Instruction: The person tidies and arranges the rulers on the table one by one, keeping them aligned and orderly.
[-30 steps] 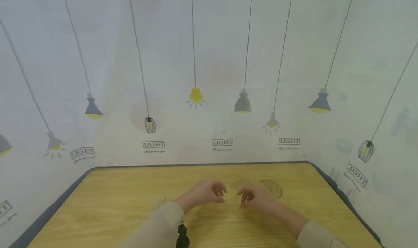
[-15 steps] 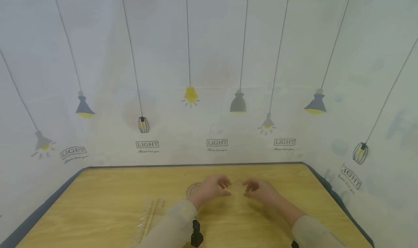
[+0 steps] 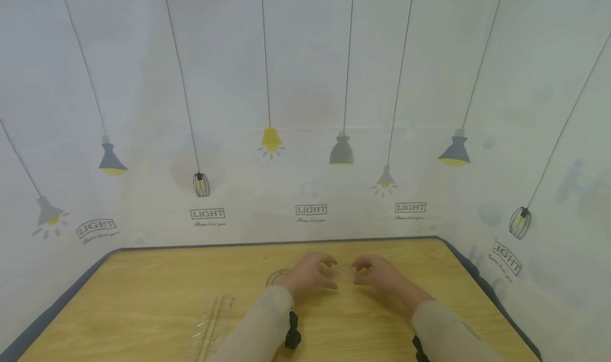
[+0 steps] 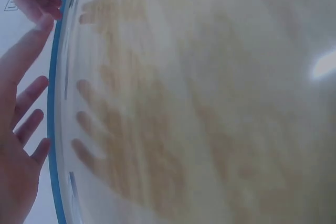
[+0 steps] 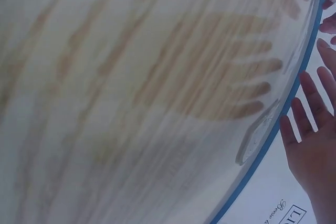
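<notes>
Showing right hand (image 5: 315, 153) fingers clearly parted: right wrist view only.

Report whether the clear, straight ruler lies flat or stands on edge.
Flat: in the head view, the clear, straight ruler shows its broad, marked face on the yellow wood-grained table.

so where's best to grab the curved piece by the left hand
Probably take the curved piece by its exposed rim, from the left: the left hand hides its right part in the head view. It seems to lie flat on the table, so lift that edge first.
</notes>
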